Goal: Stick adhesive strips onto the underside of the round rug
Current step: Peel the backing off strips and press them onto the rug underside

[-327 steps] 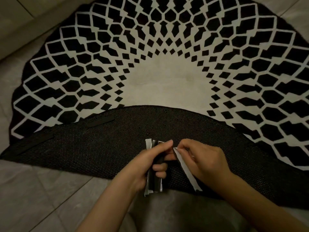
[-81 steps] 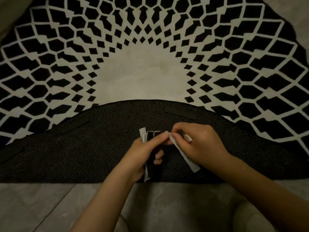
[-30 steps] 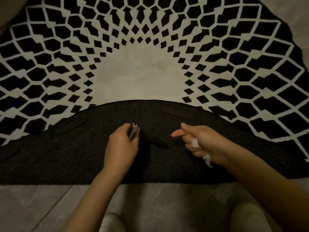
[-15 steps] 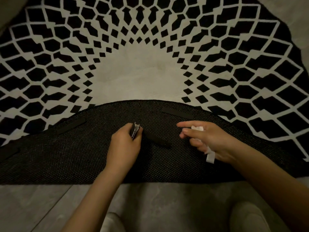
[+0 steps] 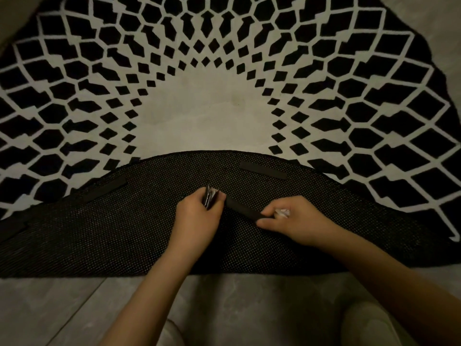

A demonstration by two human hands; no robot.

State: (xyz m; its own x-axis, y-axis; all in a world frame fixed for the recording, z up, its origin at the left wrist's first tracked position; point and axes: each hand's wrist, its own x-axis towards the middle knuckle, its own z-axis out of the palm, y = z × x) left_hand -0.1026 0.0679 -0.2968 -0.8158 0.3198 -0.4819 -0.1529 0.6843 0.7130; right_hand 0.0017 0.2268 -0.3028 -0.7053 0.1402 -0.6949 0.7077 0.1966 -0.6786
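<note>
The round black-and-white rug [image 5: 207, 116] lies with its near edge folded over, showing the dark dotted underside [image 5: 112, 233]. A black adhesive strip [image 5: 243, 208] lies slanted on the underside between my hands. My left hand [image 5: 197, 218] grips a small bundle of strips [image 5: 210, 197] and touches the strip's left end. My right hand [image 5: 296, 221] pinches the strip's right end, with crumpled white backing paper [image 5: 282, 212] tucked in its curled fingers. Two stuck strips sit near the fold edge, a left strip [image 5: 104, 189] and a right strip [image 5: 263, 169].
Grey tiled floor [image 5: 62, 308] runs along the bottom, in front of the folded rug. My knees [image 5: 369, 323] show at the lower edge. Another dark strip [image 5: 12, 227] sits at the far left of the underside.
My right hand has come down and left onto the right end of the slanted strip. The backing paper has been drawn further into that hand. My left hand has barely moved.
</note>
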